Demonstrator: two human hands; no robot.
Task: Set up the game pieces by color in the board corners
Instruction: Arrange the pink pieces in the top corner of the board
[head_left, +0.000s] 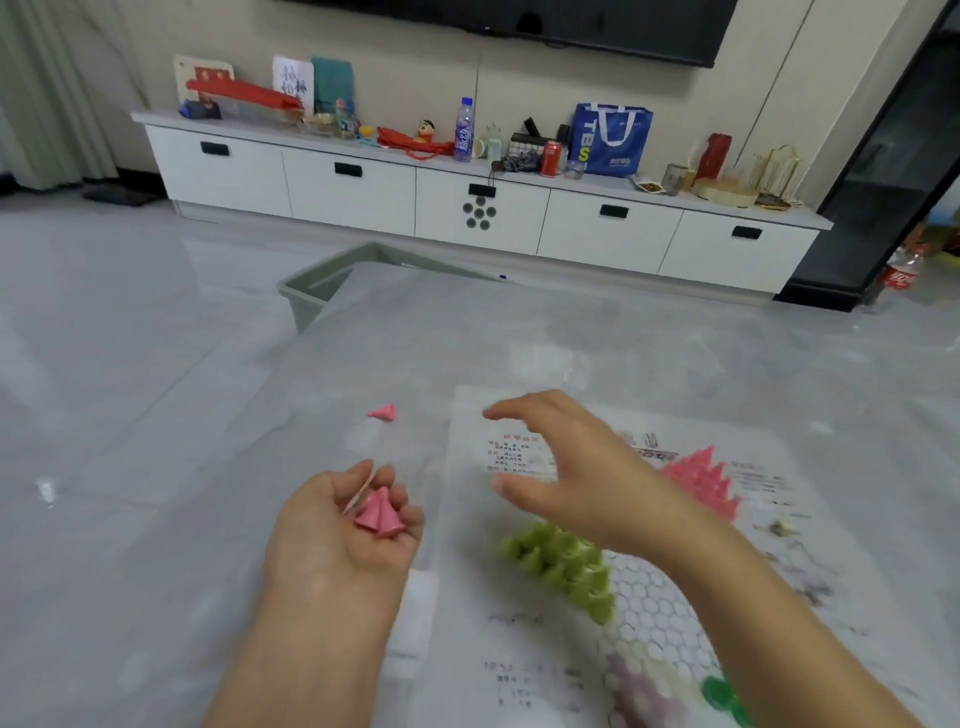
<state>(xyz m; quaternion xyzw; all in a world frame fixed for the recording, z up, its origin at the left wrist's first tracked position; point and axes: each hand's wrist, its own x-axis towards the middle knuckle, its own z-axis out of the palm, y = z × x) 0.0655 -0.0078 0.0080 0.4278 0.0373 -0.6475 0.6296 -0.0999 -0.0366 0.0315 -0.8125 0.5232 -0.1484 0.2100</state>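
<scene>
Underfoot, grey glossy table (597, 332) filling the lower view. At five o'clock on it, paper game board (654, 613) with a honeycomb field and printed text. Across the board, right hand (576, 467) raised above the paper, fingers spread apart and loosely bent, gripping nothing. At seven o'clock, left hand (343, 525) palm up beside the board's edge, fingers curled lightly around pink cone pieces (378, 515) lying in the palm. On the board at three o'clock, a cluster of pink pieces (701, 480) in one corner; near centre, green pieces (566, 566) massed under the right wrist. At bottom edge, blurred purple pieces (639, 691) and a dark green piece (722, 693). At eleven o'clock, off the board, single pink piece (383, 412) lying on its side.
</scene>
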